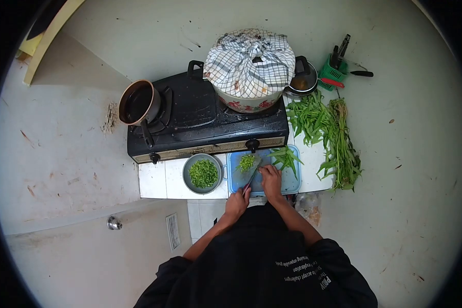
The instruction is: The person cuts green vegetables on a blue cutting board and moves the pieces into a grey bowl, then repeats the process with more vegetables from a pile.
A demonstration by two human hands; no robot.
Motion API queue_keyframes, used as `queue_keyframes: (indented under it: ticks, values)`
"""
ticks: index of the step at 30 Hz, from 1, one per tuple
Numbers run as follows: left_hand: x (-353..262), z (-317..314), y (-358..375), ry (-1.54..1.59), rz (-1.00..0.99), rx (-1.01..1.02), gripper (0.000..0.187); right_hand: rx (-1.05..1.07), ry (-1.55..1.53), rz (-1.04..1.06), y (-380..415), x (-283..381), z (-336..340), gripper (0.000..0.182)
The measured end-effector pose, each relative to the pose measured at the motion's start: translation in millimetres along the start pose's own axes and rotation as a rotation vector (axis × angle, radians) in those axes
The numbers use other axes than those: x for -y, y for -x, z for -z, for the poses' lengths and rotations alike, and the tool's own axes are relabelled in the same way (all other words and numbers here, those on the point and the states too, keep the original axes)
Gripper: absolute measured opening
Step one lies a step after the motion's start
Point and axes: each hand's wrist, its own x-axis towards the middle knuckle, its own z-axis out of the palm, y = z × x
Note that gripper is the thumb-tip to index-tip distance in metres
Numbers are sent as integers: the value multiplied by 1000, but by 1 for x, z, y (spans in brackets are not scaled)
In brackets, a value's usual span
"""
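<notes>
My left hand (pixel 236 203) is closed round the handle of a knife (pixel 252 178), whose blade slants up over the blue cutting board (pixel 234 180). Beside the blade, my right hand (pixel 271 180) has its fingers pressed together on the board, at the end of some green leaves (pixel 286 157); what lies under its fingertips is mostly hidden. A small heap of chopped greens (pixel 246 163) lies on the board, left of the blade. To the left of the board stands a grey bowl (pixel 186 181) with more chopped greens (pixel 204 173).
Behind the board is a black two-burner stove (pixel 190 110). It bears a small dark saucepan (pixel 138 102) and a large pot (pixel 249 102) covered with a checked cloth (pixel 249 61). Leafy greens (pixel 339 143) and a green utensil basket (pixel 331 69) are at the right.
</notes>
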Motion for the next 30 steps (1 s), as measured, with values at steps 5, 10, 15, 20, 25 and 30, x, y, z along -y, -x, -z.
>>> queue_keyframes:
  ticks: [5, 10, 15, 20, 25, 30]
  values:
    - [19, 4, 8, 94, -8, -6, 48, -24, -9, -4, 2, 0, 0, 25]
    - [2, 6, 4, 151, -19, 5, 48, -32, -21, -9, 2, 2, 1, 23]
    - [4, 6, 7, 128, 3, 59, 49, -43, -30, 10, 3, 0, 2, 25]
    - [3, 7, 9, 113, 31, 83, 49, -34, -41, -11, 2, 0, -1, 25]
    - [3, -5, -3, 164, -11, 65, 50, -32, -11, -38, 1, 4, 2, 18]
    - [-6, -2, -9, 123, 11, 80, 51, -35, -36, -64, 1, -2, -3, 17]
